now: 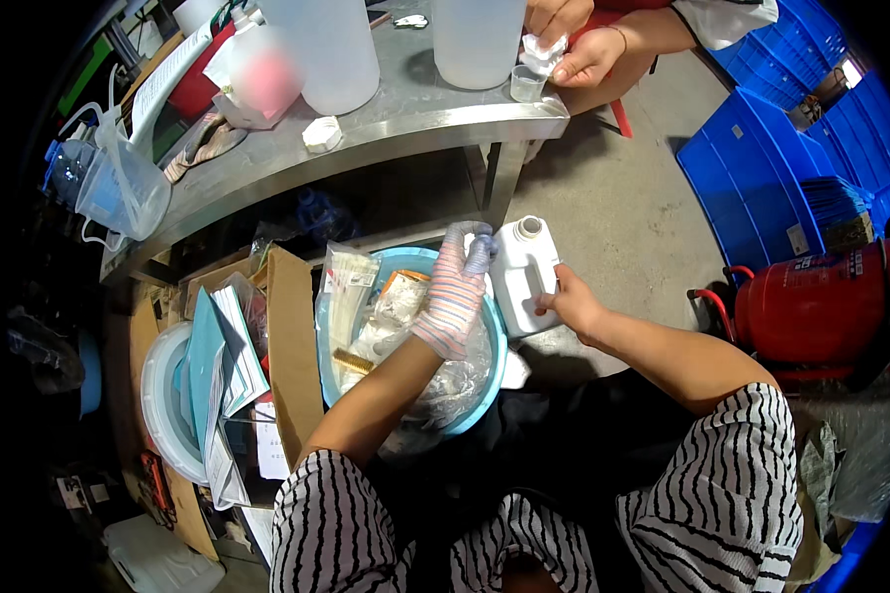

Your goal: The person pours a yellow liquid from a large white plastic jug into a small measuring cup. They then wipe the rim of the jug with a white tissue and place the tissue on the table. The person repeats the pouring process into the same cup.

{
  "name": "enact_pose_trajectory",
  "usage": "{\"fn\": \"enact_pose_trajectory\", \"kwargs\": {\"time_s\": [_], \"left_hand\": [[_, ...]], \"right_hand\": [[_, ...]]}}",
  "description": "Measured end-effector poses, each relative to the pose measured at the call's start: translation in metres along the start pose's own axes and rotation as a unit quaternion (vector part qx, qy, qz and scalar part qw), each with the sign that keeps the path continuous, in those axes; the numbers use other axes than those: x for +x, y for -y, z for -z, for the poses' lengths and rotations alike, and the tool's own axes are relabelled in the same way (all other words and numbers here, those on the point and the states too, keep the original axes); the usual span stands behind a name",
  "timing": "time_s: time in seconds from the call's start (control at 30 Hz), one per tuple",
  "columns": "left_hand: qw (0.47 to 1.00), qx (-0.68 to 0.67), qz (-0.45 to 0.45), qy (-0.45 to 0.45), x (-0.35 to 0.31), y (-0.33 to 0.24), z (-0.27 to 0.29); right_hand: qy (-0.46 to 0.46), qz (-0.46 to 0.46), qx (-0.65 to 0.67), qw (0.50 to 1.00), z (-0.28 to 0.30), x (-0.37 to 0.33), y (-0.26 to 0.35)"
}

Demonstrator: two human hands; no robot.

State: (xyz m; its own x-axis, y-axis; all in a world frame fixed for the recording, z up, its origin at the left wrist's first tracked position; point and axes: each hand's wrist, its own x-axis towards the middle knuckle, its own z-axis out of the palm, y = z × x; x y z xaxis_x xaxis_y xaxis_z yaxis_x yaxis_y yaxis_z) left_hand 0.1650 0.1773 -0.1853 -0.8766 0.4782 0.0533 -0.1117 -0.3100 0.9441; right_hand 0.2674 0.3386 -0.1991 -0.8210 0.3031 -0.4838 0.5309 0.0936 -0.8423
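A white plastic jug [520, 282] with an uncapped neck stands upright beside the blue tub, just past the table's corner. My bare right hand [572, 302] is closed round the jug's handle from the right. My left hand [453, 296], in a striped knit glove with greyish fingertips, is over the tub's right rim, close to the jug's left side. Its fingers are curled together, and what they hold, if anything, is hidden. Below the left forearm, the light-blue tub [497, 371] holds clear plastic bags, a packet of white strips [351, 287] and a wooden-looking brush [352, 361].
On the metal table [405, 124] stand two large translucent containers [480, 44], a white cap [321, 134] and a small clear cup [527, 85]. Another person's hands [588, 54] hold something white there. Blue crates [752, 178] and a red cylinder [811, 306] stand right; a cardboard box [294, 341] left.
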Motion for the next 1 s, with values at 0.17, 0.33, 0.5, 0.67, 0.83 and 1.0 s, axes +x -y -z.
{"fn": "enact_pose_trajectory", "kwargs": {"time_s": [0.17,0.33,0.5,0.67,0.83,1.0], "left_hand": [[0.998,0.047,0.050,-0.009,-0.014,0.006,0.013],[0.977,0.161,0.136,0.033,-0.016,0.008,0.020],[0.944,0.275,0.153,0.099,-0.016,0.027,0.016],[0.928,0.330,0.084,0.152,-0.005,0.054,-0.006],[0.917,0.349,0.042,0.188,0.002,0.032,-0.028],[0.924,0.348,-0.028,0.156,0.005,0.025,-0.025]], "right_hand": [[-0.043,-0.013,-0.012,0.999,0.011,-0.002,0.008],[-0.052,0.020,-0.037,0.998,0.039,0.002,0.023],[-0.095,0.086,-0.127,0.984,0.065,-0.032,0.058],[-0.120,0.147,-0.113,0.975,0.076,-0.074,0.094],[-0.136,0.178,-0.079,0.971,0.084,-0.089,0.116],[-0.123,0.212,-0.049,0.968,0.085,-0.089,0.125]]}}
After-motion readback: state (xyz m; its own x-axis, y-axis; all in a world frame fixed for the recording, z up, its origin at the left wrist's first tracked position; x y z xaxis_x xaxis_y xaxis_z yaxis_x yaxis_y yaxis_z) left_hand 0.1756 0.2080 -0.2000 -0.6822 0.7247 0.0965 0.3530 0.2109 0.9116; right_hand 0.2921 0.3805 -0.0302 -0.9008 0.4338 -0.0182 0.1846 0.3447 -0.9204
